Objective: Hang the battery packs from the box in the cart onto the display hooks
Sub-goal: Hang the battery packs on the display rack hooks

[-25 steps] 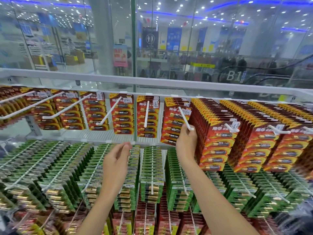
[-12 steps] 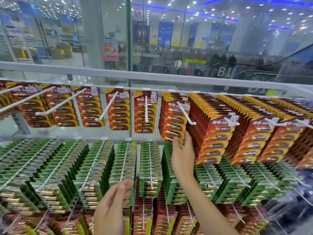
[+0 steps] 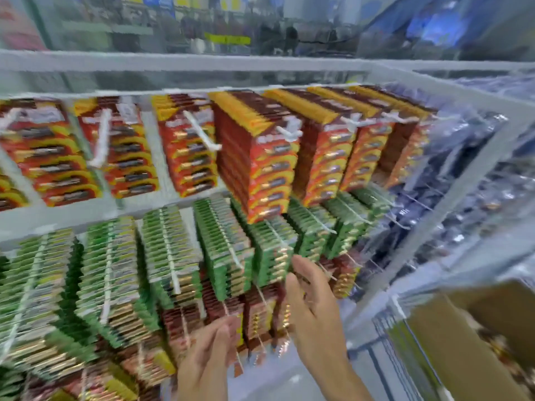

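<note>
cardboard box [image 3: 440, 351] lower right, blurred battery packs [image 3: 511, 354] inside.

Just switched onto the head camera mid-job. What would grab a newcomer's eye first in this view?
The wall of red-and-yellow battery packs crowding the white hooks along the top row, with green battery packs hanging below. Low at centre, the left hand and right hand hover in front of the display, seemingly empty. A brown cardboard box sits at lower right.
</note>
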